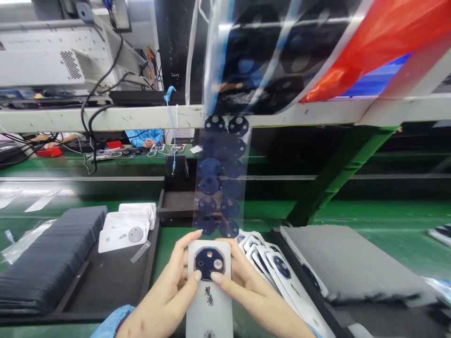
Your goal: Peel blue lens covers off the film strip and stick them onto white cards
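At the near centre of the counter [165, 256], I hold a white phone back cover [209, 286] upright between both hands. My left hand [165, 293] wraps its left edge, thumb pressing beside the dark camera lens piece [208, 263]; my right hand [246, 286] closes on the right edge likewise. Judged step: seating the lens piece. Pressing it flat calls for even thumb pressure. A clear strip of lens pieces [220, 188] hangs just beyond.

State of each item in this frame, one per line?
Phone back: held upright by both hands, blue lens film on camera ring.
Left hand: gripping, thumb by ring.
Right hand: gripping, thumb below ring.
Film strip: hanging, films attached.
Phone backs: fanned in a row.
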Tool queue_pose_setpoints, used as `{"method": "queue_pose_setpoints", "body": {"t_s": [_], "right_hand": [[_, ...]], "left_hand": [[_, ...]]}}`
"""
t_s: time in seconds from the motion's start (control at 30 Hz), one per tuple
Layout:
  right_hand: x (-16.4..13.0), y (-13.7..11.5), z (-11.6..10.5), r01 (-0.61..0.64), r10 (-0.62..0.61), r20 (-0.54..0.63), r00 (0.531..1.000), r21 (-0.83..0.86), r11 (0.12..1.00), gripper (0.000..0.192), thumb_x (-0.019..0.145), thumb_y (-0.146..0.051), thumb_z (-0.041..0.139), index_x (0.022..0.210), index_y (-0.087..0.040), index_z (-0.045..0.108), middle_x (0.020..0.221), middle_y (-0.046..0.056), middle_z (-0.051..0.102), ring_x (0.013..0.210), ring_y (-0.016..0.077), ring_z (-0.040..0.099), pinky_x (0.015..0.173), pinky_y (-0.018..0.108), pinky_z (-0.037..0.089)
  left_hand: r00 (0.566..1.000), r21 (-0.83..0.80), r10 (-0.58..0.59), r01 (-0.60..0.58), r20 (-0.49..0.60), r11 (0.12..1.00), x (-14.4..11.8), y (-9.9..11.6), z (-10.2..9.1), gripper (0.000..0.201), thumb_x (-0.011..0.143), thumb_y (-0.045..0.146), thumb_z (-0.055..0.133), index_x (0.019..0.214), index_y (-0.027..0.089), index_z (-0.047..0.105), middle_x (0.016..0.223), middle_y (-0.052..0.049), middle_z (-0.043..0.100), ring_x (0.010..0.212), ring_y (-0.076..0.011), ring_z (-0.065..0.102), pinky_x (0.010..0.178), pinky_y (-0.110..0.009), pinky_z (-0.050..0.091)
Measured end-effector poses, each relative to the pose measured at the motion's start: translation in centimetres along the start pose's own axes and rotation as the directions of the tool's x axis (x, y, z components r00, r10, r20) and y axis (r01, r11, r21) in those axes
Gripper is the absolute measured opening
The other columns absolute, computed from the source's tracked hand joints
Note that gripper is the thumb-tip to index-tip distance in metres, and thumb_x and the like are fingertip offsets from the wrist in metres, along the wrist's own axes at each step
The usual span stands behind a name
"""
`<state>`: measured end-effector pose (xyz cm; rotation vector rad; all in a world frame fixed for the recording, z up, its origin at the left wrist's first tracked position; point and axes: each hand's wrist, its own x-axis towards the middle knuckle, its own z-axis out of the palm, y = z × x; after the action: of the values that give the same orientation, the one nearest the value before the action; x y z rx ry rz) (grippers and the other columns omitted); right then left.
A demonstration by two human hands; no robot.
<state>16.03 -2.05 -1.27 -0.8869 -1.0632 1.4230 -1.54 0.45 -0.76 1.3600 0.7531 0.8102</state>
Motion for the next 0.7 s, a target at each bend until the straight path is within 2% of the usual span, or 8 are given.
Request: {"method": "queue_pose_setpoints", "body": {"t_s": [0.13,0.2,0.23,0.3,0.37,0.47,0.6,0.7], "right_hand": [[-0.6,1.2,-3.4,-0.003,-0.013,-0.223,0.975,-0.070,0.998,0.041,0.087,-0.055,0.067,0.123,-0.037,0.060,0.112,0.006,0.076,0.109,0.0312,0.072,0.095,0.047,0.057],[-0.8,1.4,-7.0,-0.070,0.010,-0.354,0.935,-0.154,0.986,0.051,0.084,-0.061,0.065,0.127,-0.034,0.058,0.113,0.010,0.077,0.109,0.0350,0.073,0.090,0.048,0.060],[-0.8,1.4,-9.0,-0.118,0.022,-0.426,0.905,-0.201,0.972,0.056,0.080,-0.064,0.068,0.125,-0.032,0.059,0.111,0.011,0.078,0.104,0.0371,0.075,0.083,0.047,0.062],[-0.6,1.2,-12.8,-0.220,0.028,-0.559,0.829,-0.280,0.935,0.073,0.065,-0.066,0.078,0.124,-0.027,0.056,0.099,0.012,0.080,0.089,0.0398,0.078,0.067,0.044,0.064],[-0.3,1.1,-15.6,-0.330,0.031,-0.628,0.777,-0.365,0.871,0.072,0.067,-0.066,0.076,0.123,-0.026,0.056,0.083,0.010,0.080,0.077,0.0383,0.078,0.063,0.043,0.063],[0.7,1.7,-17.7,-0.448,0.079,-0.623,0.778,-0.463,0.765,0.070,0.065,-0.065,0.071,0.119,-0.023,0.058,0.075,0.009,0.080,0.070,0.0385,0.077,0.064,0.046,0.061],[2.1,3.4,-18.3,-0.504,0.025,-0.658,0.753,-0.551,0.666,0.074,0.055,-0.069,0.063,0.111,-0.021,0.059,0.086,0.014,0.081,0.085,0.0427,0.076,0.083,0.054,0.058],[2.7,4.3,-18.4,-0.481,-0.044,-0.659,0.751,-0.590,0.648,0.087,0.053,-0.072,0.059,0.119,-0.015,0.055,0.112,0.024,0.075,0.106,0.0463,0.071,0.097,0.057,0.052]], "left_hand": [[0.979,0.501,0.144,-0.054,-0.142,0.864,1.0,1.0,-3.7,0.052,0.104,0.033,0.043,0.154,0.027,0.030,0.144,-0.015,0.060,0.118,-0.0269,0.069,0.104,-0.042,0.052],[0.956,0.753,0.147,0.099,-0.252,0.650,1.8,1.2,-7.2,0.055,0.104,0.032,0.040,0.156,0.023,0.028,0.147,-0.016,0.058,0.131,-0.0281,0.061,0.112,-0.045,0.046],[0.948,0.861,0.097,0.229,-0.304,0.455,2.3,1.0,-9.3,0.056,0.104,0.032,0.039,0.158,0.023,0.025,0.152,-0.013,0.055,0.136,-0.0256,0.056,0.114,-0.041,0.044],[0.906,0.860,0.045,0.383,-0.421,0.337,3.1,0.0,-13.4,0.056,0.101,0.024,0.049,0.154,0.013,0.034,0.156,-0.019,0.049,0.142,-0.0289,0.049,0.116,-0.042,0.041],[0.836,0.815,0.012,0.532,-0.549,0.229,3.7,-1.5,-17.0,0.051,0.095,0.019,0.061,0.143,0.006,0.048,0.149,-0.025,0.053,0.135,-0.0362,0.054,0.110,-0.052,0.045],[0.747,0.744,0.005,0.661,-0.664,0.100,4.3,-4.1,-20.1,0.039,0.094,0.029,0.069,0.130,0.017,0.061,0.140,-0.013,0.060,0.124,-0.0329,0.060,0.104,-0.058,0.049],[0.758,0.758,0.031,0.651,-0.652,0.039,4.6,-6.3,-21.5,0.037,0.095,0.032,0.068,0.129,0.018,0.062,0.144,-0.011,0.057,0.127,-0.0321,0.058,0.104,-0.057,0.048],[0.779,0.781,0.051,0.623,-0.625,0.052,4.6,-7.2,-22.0,0.037,0.094,0.032,0.069,0.128,0.019,0.063,0.148,-0.011,0.054,0.132,-0.0337,0.053,0.108,-0.060,0.045]]}}
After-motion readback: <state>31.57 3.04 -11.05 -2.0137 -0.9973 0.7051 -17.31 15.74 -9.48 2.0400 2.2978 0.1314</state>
